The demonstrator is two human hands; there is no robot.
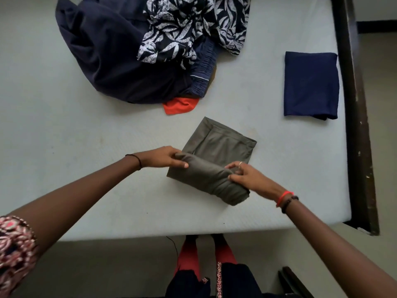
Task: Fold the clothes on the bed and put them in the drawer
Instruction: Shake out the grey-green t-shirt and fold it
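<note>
On the bed point(64, 125), far left, lies a loose heap: one dark navy garment point(111, 57), one leaf-print garment point(189, 29), one pleated blue piece point(202, 67) and one orange piece point(180, 105) poking out at its near edge. Nearer, the left grip point(163, 158) pinches the left end of the one olive garment point(221, 143), which is half rolled. The right grip point(249, 175) curls over the roll's right part. At the right, one folded navy cloth point(310, 84) lies apart.
</note>
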